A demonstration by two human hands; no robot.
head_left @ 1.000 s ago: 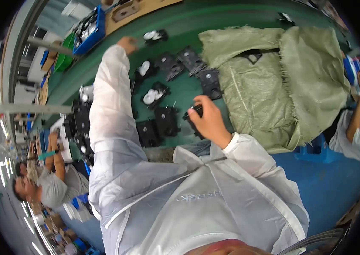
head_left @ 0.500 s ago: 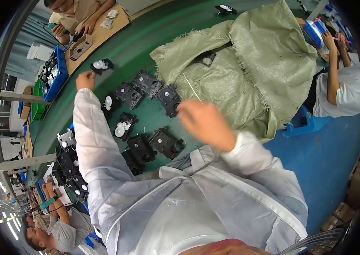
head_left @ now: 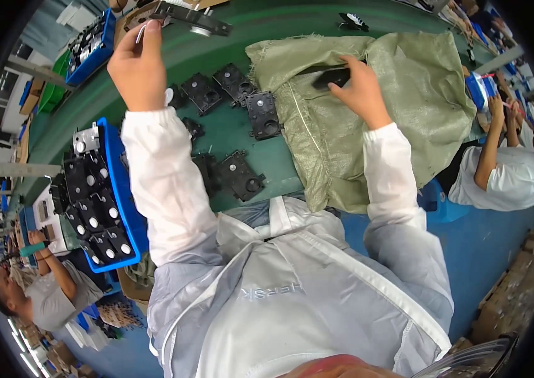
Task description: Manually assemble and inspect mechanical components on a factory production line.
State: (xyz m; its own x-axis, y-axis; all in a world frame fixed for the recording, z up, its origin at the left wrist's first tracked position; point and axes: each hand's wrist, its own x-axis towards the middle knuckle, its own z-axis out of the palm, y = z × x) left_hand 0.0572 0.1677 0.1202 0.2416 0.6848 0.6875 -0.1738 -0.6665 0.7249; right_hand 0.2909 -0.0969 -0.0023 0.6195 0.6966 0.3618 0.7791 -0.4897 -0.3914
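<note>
At the upper left my left hand [head_left: 141, 69] pinches a black plastic housing [head_left: 182, 16] with a white round piece under it, raised over the green work surface [head_left: 216, 129]. My right hand [head_left: 363, 93] reaches into the opening of a light green woven sack [head_left: 415, 94]. Its thumb and fingers close around a dark plastic part [head_left: 330, 78], partly hidden by the sack's folds. Between my arms lie several black housings with small round discs, among them one [head_left: 263, 115] beside the sack and another [head_left: 240, 176] nearer my body.
A blue tray [head_left: 117, 189] filled with black units stands left of my left arm. Another blue tray [head_left: 108, 38] and a green bin [head_left: 57, 82] sit at the far left. A black-and-white part [head_left: 353, 22] lies behind the sack. Co-workers sit at both sides.
My left hand has closed on the housing and lifted it off the surface. My right hand has moved from above the near housings to the sack's opening. The view has shifted.
</note>
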